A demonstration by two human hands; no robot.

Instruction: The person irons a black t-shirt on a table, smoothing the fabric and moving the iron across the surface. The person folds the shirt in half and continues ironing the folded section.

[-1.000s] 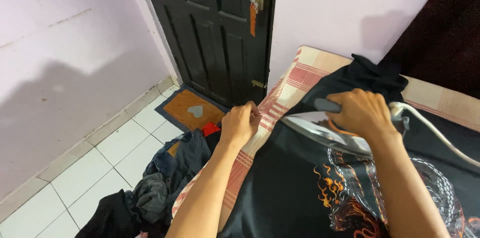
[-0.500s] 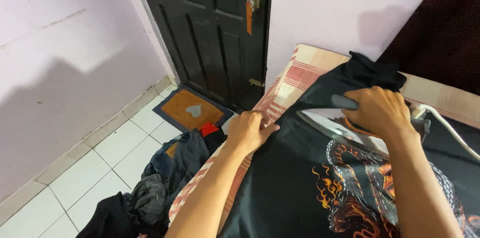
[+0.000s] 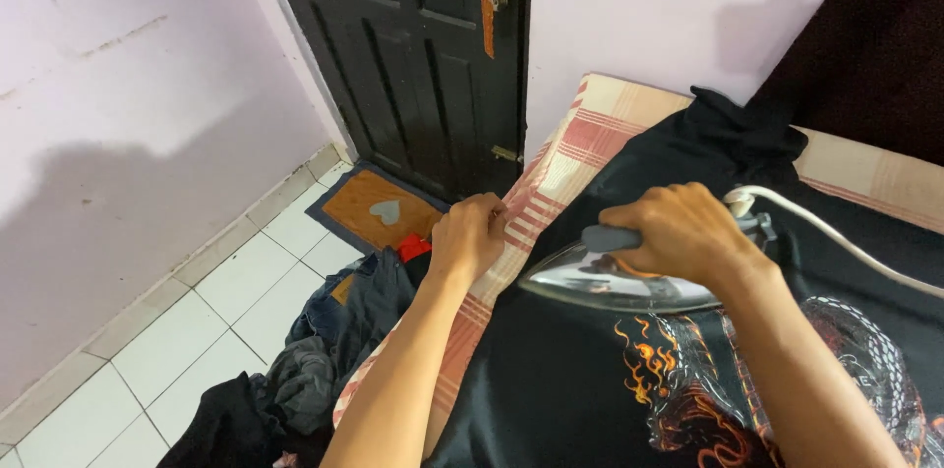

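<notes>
Gripping the grey handle of a clothes iron (image 3: 629, 276), the right hand (image 3: 688, 232) has its fingers closed around it, and the iron's shiny metal body rests flat on a black T-shirt (image 3: 570, 380). The shirt is spread over a padded ironing surface covered in a red-and-cream checked cloth (image 3: 580, 148), filling the near right of the view. It is plain black across the upper part, with a printed design of orange flames and grey-white scaly shapes (image 3: 708, 380) on the near side, just below the iron. A white power cord (image 3: 836, 237) runs from the back of the iron off to the right, across the shirt. The left hand (image 3: 470, 237) sits at the left edge of the shirt, fingers curled and pressing down where the black fabric meets the checked cloth. On the white tiled floor to the left lies a heap of dark clothes (image 3: 315, 360), and farther off an orange doormat (image 3: 379, 212) lies before a black door (image 3: 413, 45).
</notes>
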